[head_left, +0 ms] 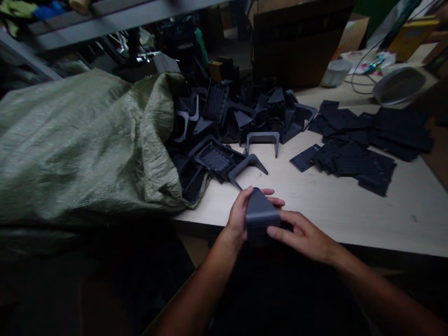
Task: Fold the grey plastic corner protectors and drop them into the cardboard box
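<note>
Both hands grip a dark grey moulded plastic housing (262, 217) just over the near edge of a pale laminate table (395, 219). Its long axis runs near to far, with the narrow end pointing far. The left hand (240, 214) curls its fingers around the far side, while the right hand (301, 233), slightly nearer, presses spread fingers against the right flank. An angled plastic bracket (245, 164) lies just beyond, near a green woven sack (80, 140).
</note>
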Motion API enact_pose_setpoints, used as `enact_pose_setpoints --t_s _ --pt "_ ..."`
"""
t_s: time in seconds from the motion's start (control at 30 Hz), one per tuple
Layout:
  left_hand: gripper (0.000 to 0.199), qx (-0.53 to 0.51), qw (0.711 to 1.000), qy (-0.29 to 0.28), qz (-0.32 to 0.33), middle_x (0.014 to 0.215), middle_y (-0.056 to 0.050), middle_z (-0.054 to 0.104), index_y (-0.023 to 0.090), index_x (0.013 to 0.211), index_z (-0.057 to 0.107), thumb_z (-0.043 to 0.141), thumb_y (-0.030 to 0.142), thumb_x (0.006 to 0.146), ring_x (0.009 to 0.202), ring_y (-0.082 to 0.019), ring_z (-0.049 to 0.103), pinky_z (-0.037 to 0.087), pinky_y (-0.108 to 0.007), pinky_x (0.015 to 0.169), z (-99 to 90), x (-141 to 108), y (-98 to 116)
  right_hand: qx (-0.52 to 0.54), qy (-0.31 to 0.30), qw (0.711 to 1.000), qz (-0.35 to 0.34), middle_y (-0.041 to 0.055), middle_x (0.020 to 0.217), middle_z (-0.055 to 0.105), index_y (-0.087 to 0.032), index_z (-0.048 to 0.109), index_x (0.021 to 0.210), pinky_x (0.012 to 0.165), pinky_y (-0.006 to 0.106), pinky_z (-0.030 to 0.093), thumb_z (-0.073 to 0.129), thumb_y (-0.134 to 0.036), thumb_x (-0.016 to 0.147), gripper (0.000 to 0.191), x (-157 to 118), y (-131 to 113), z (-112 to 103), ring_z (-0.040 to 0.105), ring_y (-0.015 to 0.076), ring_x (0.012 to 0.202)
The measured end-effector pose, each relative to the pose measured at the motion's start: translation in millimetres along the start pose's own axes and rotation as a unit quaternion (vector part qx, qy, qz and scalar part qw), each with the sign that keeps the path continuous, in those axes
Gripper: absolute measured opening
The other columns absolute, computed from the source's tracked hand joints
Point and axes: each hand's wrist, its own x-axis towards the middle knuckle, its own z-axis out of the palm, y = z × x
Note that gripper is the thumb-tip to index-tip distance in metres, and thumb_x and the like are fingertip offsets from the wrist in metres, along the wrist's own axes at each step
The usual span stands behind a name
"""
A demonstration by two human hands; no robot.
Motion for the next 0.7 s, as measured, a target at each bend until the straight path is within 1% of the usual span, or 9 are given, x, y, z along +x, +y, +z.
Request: enact_pose_setpoints --t_s 0.03,0.1,0.17,0.2,0.3,0.43,0.53,0.63,0.7 --pt "0.035 -0.012 1.0 0.003 0.016 0.085 -0.012 0.079 0.018 0.097 0.068 0.063 0.051 0.086 0.088 -0.03 0.075 0.057 -0.04 0.082 7.2 0.1 -1.5 0.012 0.021 1.0 -0.005 0.0065 0.106 0.075 -0.02 0.078 0.116 0.088 0.034 0.055 0.07 -0.051 0.1 0.035 0.5 1.6 4.2 0.068 0.0261 0.099" --pt "0.02 -0.009 0.996 0.033 0.083 0.077 -0.008 0.078 0.021 0.092 0.063 0.063 0.04 0.085 0.089 -0.03 0.076 0.057 -0.04 0.084 19.4 -1.9 -5.6 0.035 0.07 0.997 -0.022 0.0068 0.101 0.073 -0.02 0.077 0.108 0.087 0.034 0.054 0.07 -0.053 0.099 0.035 1.5 4.3 12.1 0.067 0.0263 0.095" --pt "0.014 0.015 0.988 0.058 0.146 0.071 -0.005 0.076 0.022 0.09 0.059 0.06 0.036 0.088 0.09 -0.029 0.076 0.057 -0.039 0.085 26.9 -5.0 -9.4 0.037 0.114 0.992 -0.046 0.007 0.1 0.072 -0.019 0.075 0.104 0.088 0.035 0.053 0.072 -0.052 0.097 0.034 1.8 6.2 18.2 0.065 0.0269 0.095" --pt "0.014 0.027 0.984 0.065 0.164 0.069 -0.005 0.075 0.022 0.09 0.059 0.059 0.036 0.09 0.089 -0.028 0.076 0.057 -0.039 0.086 28.8 -6.4 -10.6 0.032 0.129 0.99 -0.056 0.0071 0.101 0.071 -0.019 0.074 0.104 0.088 0.035 0.052 0.073 -0.052 0.096 0.034 1.8 6.6 20.2 0.064 0.0271 0.095" --pt "0.015 0.036 0.98 0.075 0.179 0.069 -0.004 0.076 0.022 0.091 0.057 0.059 0.038 0.091 0.086 -0.028 0.076 0.057 -0.039 0.085 29.5 -8.9 -11.0 0.022 0.142 0.988 -0.061 0.0068 0.096 0.07 -0.018 0.074 0.101 0.085 0.035 0.052 0.075 -0.053 0.094 0.036 2.4 6.1 22.3 0.063 0.027 0.093" --pt "0.017 0.035 0.979 0.098 0.178 0.07 -0.005 0.076 0.023 0.091 0.056 0.059 0.039 0.09 0.084 -0.028 0.077 0.057 -0.039 0.084 25.1 -9.6 -8.0 0.056 0.114 0.991 -0.032 0.0055 0.087 0.067 -0.018 0.073 0.09 0.079 0.033 0.052 0.078 -0.054 0.091 0.037 6.9 3.6 20.9 0.061 0.0242 0.084" --pt "0.015 0.04 0.977 0.106 0.179 0.069 -0.006 0.076 0.022 0.091 0.057 0.055 0.037 0.092 0.085 -0.028 0.077 0.058 -0.04 0.084 22.9 -10.1 -6.5 0.072 0.105 0.992 -0.017 0.0052 0.089 0.068 -0.017 0.075 0.093 0.076 0.032 0.051 0.082 -0.053 0.087 0.036 10.5 5.0 21.8 0.06 0.0225 0.081" --pt "0.015 0.033 0.975 0.112 0.187 0.068 -0.005 0.075 0.022 0.089 0.058 0.055 0.037 0.09 0.085 -0.028 0.076 0.057 -0.039 0.084 23.5 -11.0 -6.4 0.064 0.118 0.991 -0.023 0.0051 0.094 0.069 -0.018 0.076 0.098 0.076 0.031 0.051 0.091 -0.048 0.08 0.037 12.4 10.4 25.1 0.061 0.0228 0.084" --pt "0.016 0.032 0.972 0.119 0.199 0.067 -0.005 0.075 0.022 0.089 0.057 0.057 0.038 0.089 0.085 -0.028 0.076 0.057 -0.038 0.083 23.8 -12.2 -6.6 0.055 0.13 0.989 -0.035 0.0044 0.093 0.068 -0.018 0.076 0.098 0.075 0.03 0.051 0.093 -0.045 0.078 0.038 13.2 14.0 28.2 0.06 0.0225 0.083"
